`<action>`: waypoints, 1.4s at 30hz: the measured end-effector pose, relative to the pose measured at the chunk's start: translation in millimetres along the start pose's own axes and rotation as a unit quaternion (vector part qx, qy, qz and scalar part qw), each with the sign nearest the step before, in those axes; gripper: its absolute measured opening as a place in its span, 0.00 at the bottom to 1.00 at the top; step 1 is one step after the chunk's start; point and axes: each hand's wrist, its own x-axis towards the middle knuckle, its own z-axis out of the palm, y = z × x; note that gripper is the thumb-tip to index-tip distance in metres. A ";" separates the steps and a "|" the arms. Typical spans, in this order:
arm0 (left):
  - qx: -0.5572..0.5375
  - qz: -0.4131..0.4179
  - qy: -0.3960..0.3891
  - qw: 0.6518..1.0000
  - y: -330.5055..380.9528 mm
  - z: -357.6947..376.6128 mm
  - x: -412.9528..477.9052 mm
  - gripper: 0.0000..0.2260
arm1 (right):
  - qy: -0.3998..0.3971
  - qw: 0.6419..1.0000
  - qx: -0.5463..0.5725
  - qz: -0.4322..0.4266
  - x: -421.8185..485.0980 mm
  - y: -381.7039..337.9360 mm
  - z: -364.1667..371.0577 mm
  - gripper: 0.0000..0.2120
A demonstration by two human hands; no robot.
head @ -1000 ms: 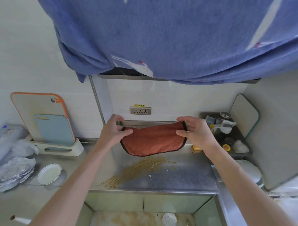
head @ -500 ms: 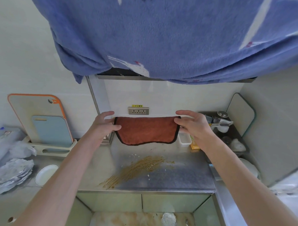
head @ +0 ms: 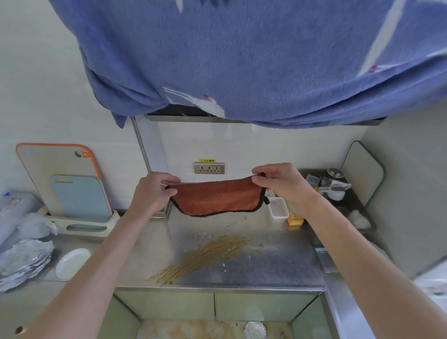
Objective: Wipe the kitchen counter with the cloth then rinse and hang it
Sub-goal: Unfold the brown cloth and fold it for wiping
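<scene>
Head view: both hands' fingers [head: 171, 179] pinch cloth [head: 217, 198] taut.

A rust-orange microfibre cloth with dark edging [head: 217, 201] is held stretched in the air above the stainless-steel kitchen counter [head: 277, 264], its upper corners pinched by the left hand [head: 153, 193] and the right hand [head: 280, 183]. A streaked smear of yellowish-brown residue [head: 203, 257] is seen on the counter below the cloth. A large blue fleece fabric [head: 248, 55] is draped across the top of the view.

The cloth [head: 217, 199] hangs between both hands above the counter [head: 277, 269], behind the scattered noodles [head: 203, 258].
</scene>
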 end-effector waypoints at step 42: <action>-0.563 -0.222 -0.134 0.785 2.3 8.1 -16.3 0.15 | 0.034 0.965 0.252 0.066 12.8 12.0 18.8 0.08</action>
